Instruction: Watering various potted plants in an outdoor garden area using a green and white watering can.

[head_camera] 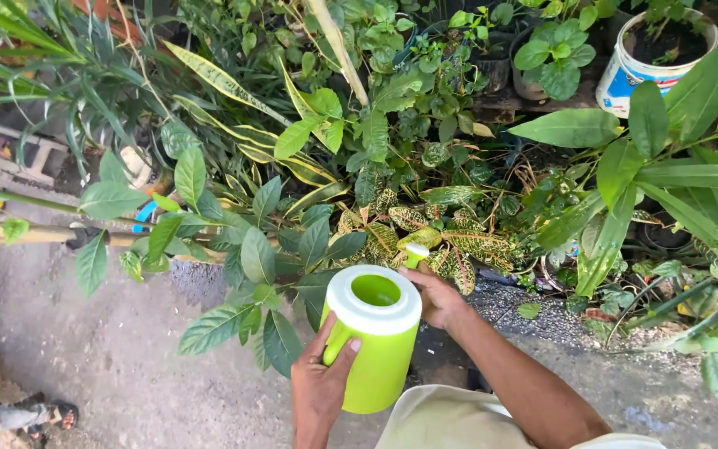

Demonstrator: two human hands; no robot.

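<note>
**Green watering can held over the potted plants**

A lime-green watering can [373, 337] with a white rim around its open top sits near the bottom middle of the view, held above the grey concrete ground [110, 349] at the near edge of a crowded plant bed. Its short spout points away, toward a yellow-and-green speckled croton [425, 237] just beyond it.

The left hand [319, 382] is closed around the can's handle on the near left side, thumb pressed along the green body. The right hand [435, 295] is curled against the far right of the can by the spout, fingers wrapped tight; I cannot tell exactly what part they grip.

Far right, a white bucket with a blue label band [637, 62] holds dark soil and a small plant. Striped snake plant leaves [234, 125] rise at the far centre-left. Broad green leaves [675, 175] spread across the right side. A bamboo pole [10, 233] lies at the left, and a sandalled foot [51, 414] shows at the near left corner.
</note>
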